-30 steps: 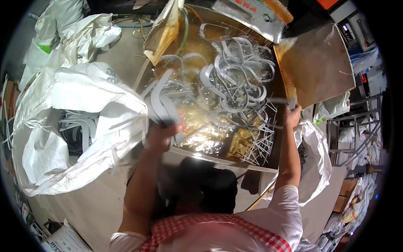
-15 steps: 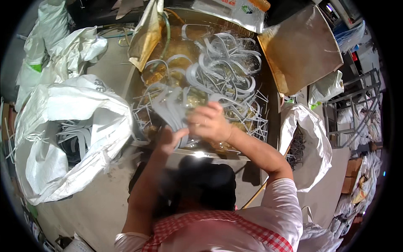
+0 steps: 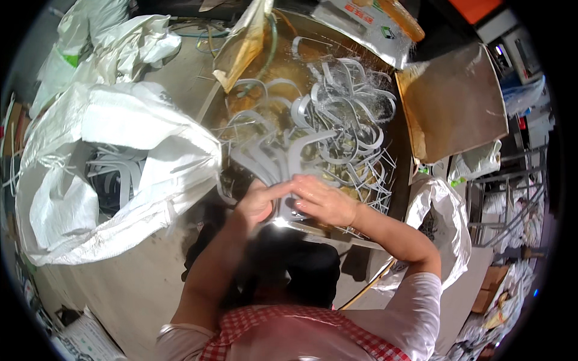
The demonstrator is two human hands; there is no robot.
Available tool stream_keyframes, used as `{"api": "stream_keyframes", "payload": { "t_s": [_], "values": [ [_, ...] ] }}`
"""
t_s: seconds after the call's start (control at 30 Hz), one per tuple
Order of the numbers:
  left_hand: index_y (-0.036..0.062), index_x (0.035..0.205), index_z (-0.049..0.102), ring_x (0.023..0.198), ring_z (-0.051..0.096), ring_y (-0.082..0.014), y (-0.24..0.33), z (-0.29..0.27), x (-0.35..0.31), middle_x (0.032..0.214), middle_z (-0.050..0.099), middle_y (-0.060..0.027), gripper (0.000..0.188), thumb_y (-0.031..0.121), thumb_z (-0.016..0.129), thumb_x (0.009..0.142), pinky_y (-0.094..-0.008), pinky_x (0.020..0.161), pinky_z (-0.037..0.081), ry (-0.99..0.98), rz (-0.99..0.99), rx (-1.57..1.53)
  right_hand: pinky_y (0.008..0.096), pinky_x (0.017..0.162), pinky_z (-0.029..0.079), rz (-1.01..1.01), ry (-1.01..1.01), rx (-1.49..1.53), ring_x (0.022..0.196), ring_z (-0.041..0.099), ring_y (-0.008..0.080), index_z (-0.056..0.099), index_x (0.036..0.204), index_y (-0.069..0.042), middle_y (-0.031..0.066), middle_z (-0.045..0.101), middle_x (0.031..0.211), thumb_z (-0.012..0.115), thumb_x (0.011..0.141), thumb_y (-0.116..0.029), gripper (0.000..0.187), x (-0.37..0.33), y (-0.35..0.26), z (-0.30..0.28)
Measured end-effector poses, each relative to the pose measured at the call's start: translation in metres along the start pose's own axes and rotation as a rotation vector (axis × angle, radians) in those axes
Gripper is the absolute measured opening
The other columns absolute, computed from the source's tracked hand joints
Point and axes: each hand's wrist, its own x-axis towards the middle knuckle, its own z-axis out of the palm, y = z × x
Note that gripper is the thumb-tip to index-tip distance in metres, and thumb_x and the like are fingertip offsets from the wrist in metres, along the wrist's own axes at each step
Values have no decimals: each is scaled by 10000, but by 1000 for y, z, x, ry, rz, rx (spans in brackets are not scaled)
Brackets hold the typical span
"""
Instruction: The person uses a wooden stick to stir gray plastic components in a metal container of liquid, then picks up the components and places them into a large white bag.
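Observation:
A bundle of grey, curved hook-shaped strips stands fanned out at the near edge of a work tub. My left hand is closed round the lower end of the bundle. Against its right side, my right hand grips the strips, its fingers meeting my left thumb. Beyond my hands, a tangled pile of similar curved strips lies in the tub under splashing water. Thin straight offcuts are scattered to the right of the bundle. The strips' lower ends are partly hidden by my hands.
A large white woven sack on the left holds more curved strips. Another white sack stands at the right. Upright boards flank the tub's far sides. A green hose runs into it.
My right hand has come down and closer to my left, against the bundle. The bundle has shifted toward me, and one strip now leans out to the right. The whole view has turned slightly.

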Motion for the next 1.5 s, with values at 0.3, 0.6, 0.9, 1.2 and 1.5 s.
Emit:
{"api": "stream_keyframes", "payload": {
  "t_s": [0.3, 0.6, 0.9, 1.2, 1.5],
  "values": [
    [13, 1273, 283, 935, 563, -224, -22, 9, -5, 1042, 543, -145, 657, 7, 633, 717, -340, 829, 442, -581, -317, 249, 421, 925, 367, 105, 164, -5, 1079, 485, 327, 363, 1271, -70, 166, 485, 1195, 601, 728, -85, 593, 39, 49, -17],
    [40, 1314, 201, 893, 569, -238, -13, 6, -14, 1032, 540, -161, 784, 36, 661, 679, -344, 766, 463, -676, -430, 193, 321, 809, 403, 192, 189, 245, 915, 488, 222, 471, 1141, -66, 111, 492, 1064, 607, 688, -82, 473, 41, 49, 7],
    [-25, 1216, 374, 852, 584, -210, 4, 8, -12, 981, 571, -150, 628, 179, 680, 707, -296, 732, 482, -671, -410, 9, 267, 745, 435, 503, 267, 325, 838, 556, 169, 530, 992, -37, 103, 584, 921, 507, 771, -78, 226, 42, 31, 3],
    [19, 1349, 74, 1206, 291, -299, 11, -26, 28, 1315, 251, -206, 1060, 448, 725, 632, -412, 994, 252, 19, 498, 542, 271, 759, 432, 603, 703, 224, 859, 540, 157, 473, 1075, 38, 97, 564, 959, 458, 874, -274, 372, 29, 60, -32],
    [72, 1356, -4, 1233, 271, -298, -5, -6, 30, 1348, 181, -194, 1093, 179, 749, 571, -395, 946, 334, 203, 495, 420, 266, 812, 401, 724, 688, 409, 875, 528, 151, 488, 1123, 7, 79, 579, 960, 576, 813, -288, 437, 25, 79, -27]
  ]
}}
